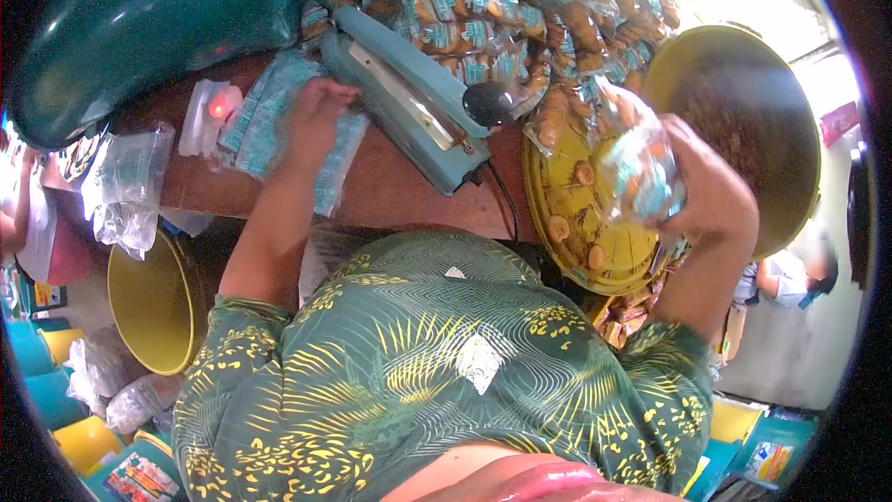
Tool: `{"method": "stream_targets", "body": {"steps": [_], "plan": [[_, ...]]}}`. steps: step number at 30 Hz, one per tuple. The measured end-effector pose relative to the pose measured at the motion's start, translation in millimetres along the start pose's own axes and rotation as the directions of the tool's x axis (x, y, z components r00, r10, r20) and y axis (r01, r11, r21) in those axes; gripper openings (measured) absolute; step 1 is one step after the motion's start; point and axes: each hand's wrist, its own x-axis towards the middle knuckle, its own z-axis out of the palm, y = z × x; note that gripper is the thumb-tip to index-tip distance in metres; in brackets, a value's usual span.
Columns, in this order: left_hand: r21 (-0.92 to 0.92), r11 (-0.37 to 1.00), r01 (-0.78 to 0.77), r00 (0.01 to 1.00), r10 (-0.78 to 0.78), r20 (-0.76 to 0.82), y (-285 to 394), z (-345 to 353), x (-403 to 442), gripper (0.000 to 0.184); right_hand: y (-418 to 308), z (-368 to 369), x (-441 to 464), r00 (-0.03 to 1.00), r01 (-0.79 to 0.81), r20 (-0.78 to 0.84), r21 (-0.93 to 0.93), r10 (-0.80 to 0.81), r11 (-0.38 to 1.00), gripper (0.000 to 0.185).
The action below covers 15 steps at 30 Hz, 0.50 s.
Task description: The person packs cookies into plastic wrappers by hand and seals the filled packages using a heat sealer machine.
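My left hand lies over a spread of blue-printed plastic bags, left of the sealer; its fingers look stretched out but are slightly blurred. In front of me stands a light-blue bar heat sealer, set at a slant, with a dark round knob at its near end. On the right, my right hand is closed around a clear blue-printed bag, blurred by motion. It hangs over a round yellow lid with several small brown baked pieces on it.
Filled bags of brown baked goods are piled behind the sealer. A yellow tub with brown contents stands at right, another yellow bucket at lower left. A large green container occupies the back left. Another person is at far right.
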Motion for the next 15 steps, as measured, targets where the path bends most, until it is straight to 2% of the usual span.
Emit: {"method": "stream_targets", "body": {"steps": [1, 2, 3, 4, 5, 7, 8, 10, 12, 14, 15], "plan": [[-0.029, 1.000, 0.001, 1.000, -0.001, -0.013, -4, -2, 1, 0.009, -11, -8, 8, 0.995, 0.057, -0.072, -0.148, -0.069, 0.987, 0.090], [-0.057, 0.998, 0.002, 1.000, -0.003, -0.024, -6, -3, 3, 0.008, -8, -20, 23, 0.995, 0.072, -0.041, -0.329, -0.090, 0.942, 0.088], [-0.071, 0.997, 0.008, 0.999, -0.011, -0.035, -4, -3, 3, 0.007, -1, -24, 36, 0.961, 0.119, -0.169, -0.463, -0.219, 0.878, 0.085], [-0.085, 0.996, 0.013, 0.999, -0.017, -0.047, -2, -1, 3, 0.006, -13, -26, 52, 0.935, -0.074, -0.349, -0.354, -0.059, 0.932, 0.075], [-0.100, 0.995, 0.017, 0.998, -0.023, -0.062, 0, -1, 3, 0.006, -12, -33, 63, 0.847, -0.114, -0.514, -0.425, -0.136, 0.898, 0.070], [-0.089, 0.996, -0.026, 0.998, 0.021, -0.053, -2, -3, 3, 0.006, -12, -46, 84, 0.563, -0.267, -0.780, -0.485, -0.274, 0.833, 0.060], [-0.084, 0.995, -0.048, 0.998, 0.043, -0.052, -2, -3, 3, 0.006, -31, -48, 82, 0.479, -0.211, -0.826, -0.436, -0.297, 0.875, 0.072], [-0.040, 0.999, -0.005, 0.999, 0.004, -0.045, -2, -5, 7, 0.006, -18, -45, 83, 0.650, -0.285, -0.755, -0.131, 0.091, 0.949, 0.069], [-0.015, 1.000, 0.022, 0.998, -0.023, -0.051, -1, -7, 5, 0.006, 13, -32, 88, 0.775, -0.332, -0.582, -0.041, 0.247, 0.942, 0.069], [-0.012, 0.999, 0.033, 0.998, -0.033, -0.062, 2, -5, 2, 0.007, 64, -7, 93, 0.884, -0.289, -0.422, -0.157, 0.201, 0.944, 0.069], [-0.019, 1.000, 0.025, 0.998, -0.025, -0.049, 1, -6, 1, 0.007, 74, 4, 95, 0.880, -0.386, -0.337, -0.093, 0.335, 0.918, 0.070]]}}
